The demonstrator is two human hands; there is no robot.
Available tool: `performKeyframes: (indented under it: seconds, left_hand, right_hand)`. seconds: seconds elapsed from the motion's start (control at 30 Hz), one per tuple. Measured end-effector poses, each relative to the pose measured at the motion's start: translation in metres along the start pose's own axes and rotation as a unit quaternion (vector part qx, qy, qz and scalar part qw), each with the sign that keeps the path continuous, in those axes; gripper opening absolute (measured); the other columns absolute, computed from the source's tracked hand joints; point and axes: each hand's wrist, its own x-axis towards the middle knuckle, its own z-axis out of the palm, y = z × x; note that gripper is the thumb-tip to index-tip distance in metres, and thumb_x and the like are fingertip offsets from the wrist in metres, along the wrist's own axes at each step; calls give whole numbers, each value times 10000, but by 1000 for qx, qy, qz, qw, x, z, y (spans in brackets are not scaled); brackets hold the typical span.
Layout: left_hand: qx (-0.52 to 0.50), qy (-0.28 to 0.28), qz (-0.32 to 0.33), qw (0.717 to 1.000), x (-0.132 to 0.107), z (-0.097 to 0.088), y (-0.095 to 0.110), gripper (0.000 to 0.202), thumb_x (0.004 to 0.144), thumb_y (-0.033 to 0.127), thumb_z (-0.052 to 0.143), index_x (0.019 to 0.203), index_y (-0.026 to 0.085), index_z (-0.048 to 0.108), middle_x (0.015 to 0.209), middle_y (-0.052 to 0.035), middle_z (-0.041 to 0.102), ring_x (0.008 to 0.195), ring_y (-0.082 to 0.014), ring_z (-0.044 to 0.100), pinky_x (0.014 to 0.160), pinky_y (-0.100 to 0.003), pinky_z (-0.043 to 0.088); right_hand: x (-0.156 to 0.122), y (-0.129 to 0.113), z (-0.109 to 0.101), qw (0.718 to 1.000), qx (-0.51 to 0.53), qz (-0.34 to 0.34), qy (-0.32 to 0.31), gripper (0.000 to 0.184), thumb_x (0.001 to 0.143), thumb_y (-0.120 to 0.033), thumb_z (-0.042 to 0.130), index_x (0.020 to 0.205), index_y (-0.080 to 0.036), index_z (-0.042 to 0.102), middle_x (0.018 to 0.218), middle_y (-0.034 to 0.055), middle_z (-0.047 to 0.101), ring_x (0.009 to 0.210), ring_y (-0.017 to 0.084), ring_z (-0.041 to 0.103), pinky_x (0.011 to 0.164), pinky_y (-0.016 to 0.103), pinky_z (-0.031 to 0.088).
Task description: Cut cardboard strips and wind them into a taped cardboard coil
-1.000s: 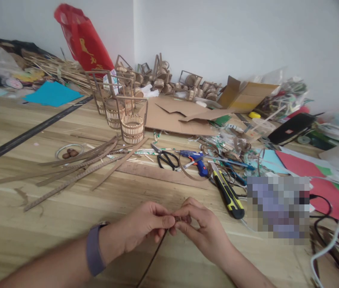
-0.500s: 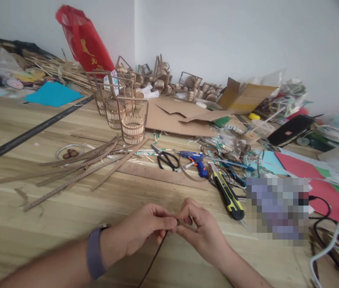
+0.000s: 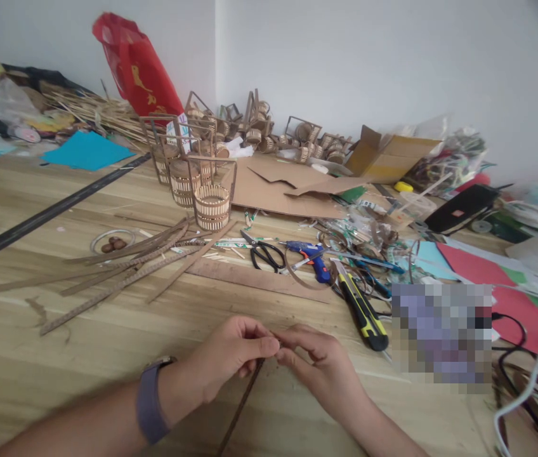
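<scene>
A thin dark brown strip (image 3: 243, 406) runs from my fingertips down toward the bottom edge of the view. My left hand (image 3: 238, 349), with a purple-banded watch (image 3: 150, 403) on its wrist, pinches the strip's upper end between thumb and fingers. Against those fingertips, my right hand (image 3: 314, 355) has its thumb and index finger closed on the same end. The tip between the two hands is mostly covered by fingers. Just beyond them on the wooden table lies a flat brown strip of wood (image 3: 259, 279). A black and yellow utility knife (image 3: 361, 311) is to the right.
Scissors (image 3: 265, 252) and a blue glue gun (image 3: 316, 260) lie past the hands. Brown strips (image 3: 126, 279) are spread at left, near small brown balls (image 3: 113, 244). Small slatted buckets (image 3: 212, 209) stand behind, beside cardboard (image 3: 288, 190). A white cable (image 3: 530, 381) curves at right.
My right fingers have straightened and shifted slightly at the strip's end. The strip below my left hand shows a wider face now. The view has moved a little.
</scene>
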Motion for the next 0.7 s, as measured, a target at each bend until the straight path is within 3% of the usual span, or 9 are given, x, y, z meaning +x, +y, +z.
performKeyframes:
  seconds: [0.23,0.37,0.47,0.7]
  left_hand:
    - [9,-12,-35,999,-2,-1,8,429,544,523,804,667,174,587,522,72,490,475,-77,347,465,-247,217]
    - [7,-3,-57,998,-5,0,10,503,462,547,857,637,187,553,517,84,462,496,-84,338,479,-251,208]
    - [12,-29,-69,997,-6,-2,9,521,461,578,861,641,185,570,497,90,435,499,-87,316,490,-260,184]
    - [76,-86,-79,990,-4,-12,6,559,459,641,855,628,173,599,515,79,452,515,-95,313,503,-274,157]
  right_hand:
    - [-2,-10,-2,1000,8,14,-24,362,948,-442,564,777,-208,781,651,23,696,631,154,647,607,233,471]
    - [-4,-10,-3,1000,1,9,-13,178,901,-330,645,861,-221,779,725,22,724,678,152,660,638,229,485]
    - [-5,-11,-5,1000,-11,20,-13,73,839,-233,690,832,-211,759,714,11,711,668,143,653,637,224,486]
    - [-4,-16,-12,997,-27,2,-79,147,779,-96,629,813,-214,710,691,-16,653,652,131,613,626,228,471]
